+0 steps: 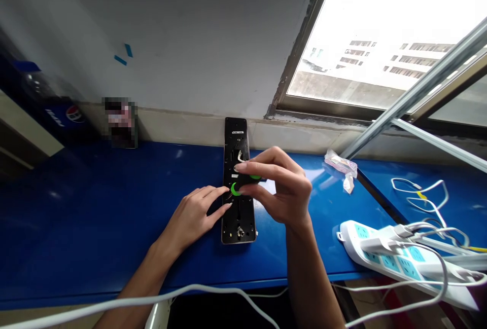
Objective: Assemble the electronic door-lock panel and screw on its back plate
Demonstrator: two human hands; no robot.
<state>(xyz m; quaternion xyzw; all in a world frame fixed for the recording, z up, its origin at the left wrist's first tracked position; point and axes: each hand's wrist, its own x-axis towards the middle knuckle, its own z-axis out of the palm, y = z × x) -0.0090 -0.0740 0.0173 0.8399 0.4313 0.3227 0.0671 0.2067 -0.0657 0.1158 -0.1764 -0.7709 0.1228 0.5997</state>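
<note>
A long black panel (pixel 239 217), like a lock body's plate, lies on the blue table with its far end near the wall. Holes, screws, small white labels and a short white wire show on its face. My right hand (pixel 283 184) is closed round the black-and-green handle of a screwdriver (pixel 243 183), held over the panel's middle. Its thin shaft seems to slant down to the left; where the tip rests I cannot make out. My left hand (pixel 200 210) reaches in from the left, index finger and thumb stretched out and apart, fingertips on the panel's left side beside the screwdriver.
A white power strip (pixel 388 263) with plugs and cables lies at the right. Near the window stand a crumpled plastic packet (pixel 341 162) and metal bars (pixel 414 85). A Pepsi bottle (pixel 61 111) is at the far left. A white cable (pixel 182 288) crosses the foreground.
</note>
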